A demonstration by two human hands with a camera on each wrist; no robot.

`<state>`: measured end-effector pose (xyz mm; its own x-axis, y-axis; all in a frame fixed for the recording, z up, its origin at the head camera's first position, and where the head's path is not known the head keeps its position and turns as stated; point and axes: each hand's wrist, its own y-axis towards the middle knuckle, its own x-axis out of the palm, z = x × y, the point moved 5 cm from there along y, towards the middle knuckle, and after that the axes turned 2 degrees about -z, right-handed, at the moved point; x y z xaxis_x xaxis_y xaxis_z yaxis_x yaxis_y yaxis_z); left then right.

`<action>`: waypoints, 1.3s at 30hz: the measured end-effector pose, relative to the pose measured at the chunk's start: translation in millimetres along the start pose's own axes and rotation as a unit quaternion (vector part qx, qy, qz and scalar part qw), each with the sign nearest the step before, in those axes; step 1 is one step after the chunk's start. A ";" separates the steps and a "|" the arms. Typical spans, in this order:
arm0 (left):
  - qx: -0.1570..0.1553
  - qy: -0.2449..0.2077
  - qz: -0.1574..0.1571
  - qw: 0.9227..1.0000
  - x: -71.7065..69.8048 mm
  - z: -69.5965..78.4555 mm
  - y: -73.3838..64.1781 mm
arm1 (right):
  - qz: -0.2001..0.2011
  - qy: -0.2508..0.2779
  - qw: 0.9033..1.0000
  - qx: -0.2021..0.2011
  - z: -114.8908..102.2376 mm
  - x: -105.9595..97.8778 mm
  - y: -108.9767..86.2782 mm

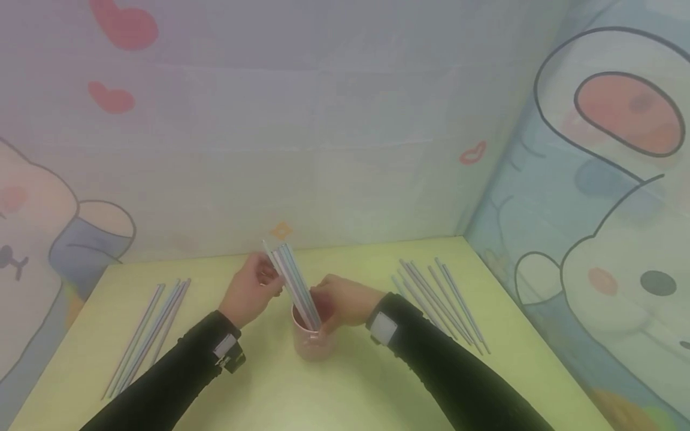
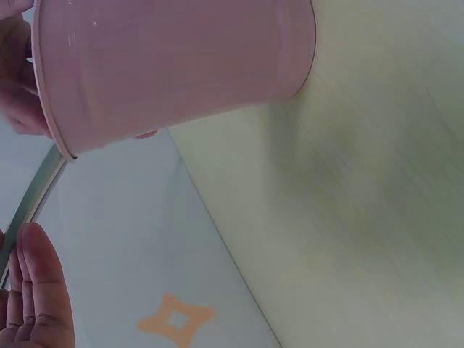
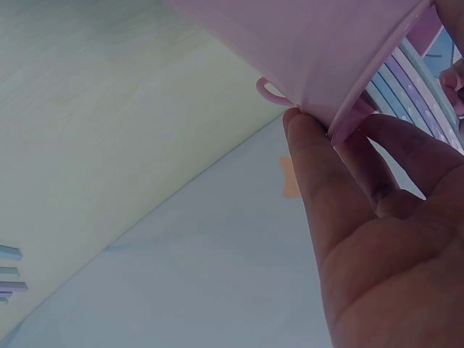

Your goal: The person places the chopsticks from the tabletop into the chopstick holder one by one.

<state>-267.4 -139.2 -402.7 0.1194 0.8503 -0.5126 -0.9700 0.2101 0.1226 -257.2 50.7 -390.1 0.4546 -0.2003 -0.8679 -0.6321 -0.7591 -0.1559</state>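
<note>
A pink cup [image 1: 311, 347] with a small side loop [image 3: 272, 90] stands on the table. A bundle of long pastel straws [image 1: 295, 284] leans out of it toward the left. My right hand [image 1: 345, 302] grips the cup's rim, some fingers inside and one on the outer wall, as the right wrist view shows. Beside the upper part of the bundle is my left hand [image 1: 250, 290], its thumb close to the straws. In the left wrist view its fingers [image 2: 43, 283] are straight, right next to a green straw [image 2: 32, 192]. The straws' lower ends are hidden in the cup.
Several more straws [image 1: 145, 338] lie in a loose group on the left of the yellow table [image 1: 259, 389]. Another spread group of straws [image 1: 442, 305] lies to the right, near my right sleeve. A printed cloth wall [image 1: 323, 149] rises behind the table.
</note>
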 end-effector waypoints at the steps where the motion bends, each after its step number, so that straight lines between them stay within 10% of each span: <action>1: -0.001 0.001 -0.001 1.000 1.0 -0.6 0.0 | 0.001 0.001 1.000 0.000 0.3 -0.1 0.2; 26: 0.011 0.014 -0.026 1.000 8.8 -2.2 -4.9 | 0.003 -0.003 1.000 -0.017 1.7 0.4 2.3; 39: 0.039 0.108 0.016 0.993 -29.8 -38.1 -4.0 | 0.007 -0.014 1.000 0.004 -0.8 0.4 -0.6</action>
<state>-275.1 -183.8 -420.3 0.0317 0.7359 -0.6763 -0.9524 0.2276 0.2030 -256.1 50.5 -390.0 0.4284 -0.1926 -0.8828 -0.6428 -0.7516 -0.1480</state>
